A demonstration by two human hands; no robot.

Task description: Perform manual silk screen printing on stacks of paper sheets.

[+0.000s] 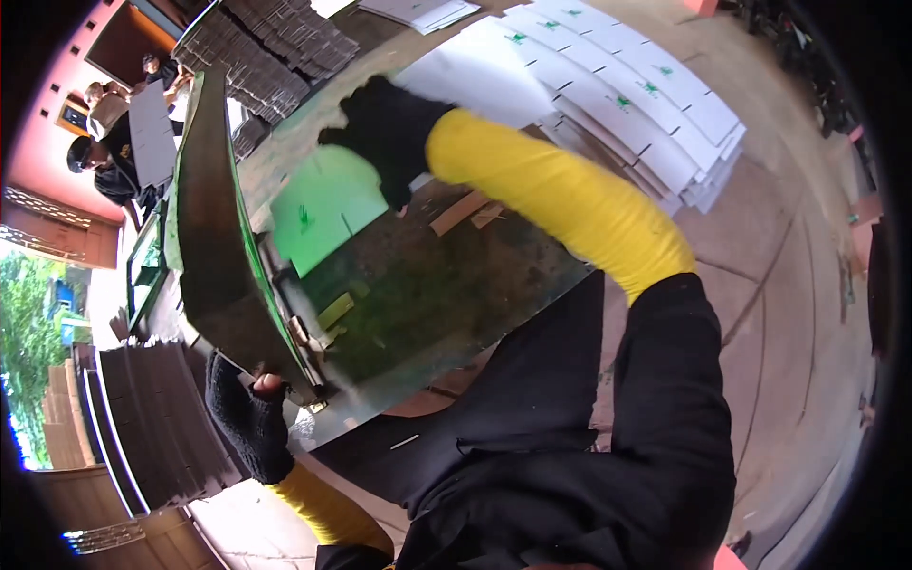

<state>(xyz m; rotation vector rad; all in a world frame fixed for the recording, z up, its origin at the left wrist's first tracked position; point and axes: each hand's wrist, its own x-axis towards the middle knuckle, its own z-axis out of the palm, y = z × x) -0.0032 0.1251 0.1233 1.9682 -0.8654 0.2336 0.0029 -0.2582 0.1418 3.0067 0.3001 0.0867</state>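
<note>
My left hand, in a black fingerless knit glove, is closed round the near end of a long dark-brown board, its thumb on top. The board runs away from me along the left side of the worktable, beside a green-edged strip. My right hand, gloved in black below a yellow sleeve, is stretched over the far part of the table with its fingers apart. It is slightly blurred. Just below it lies a flat cardboard sheet, looking green, with a small printed mark. Whether the fingers touch the sheet I cannot tell.
The dark worktable has cardboard scraps on it. White printed sheets are piled at the far right. Brown cardboard stacks stand at the back and near left. Several people are at the far left, beside a grey sheet.
</note>
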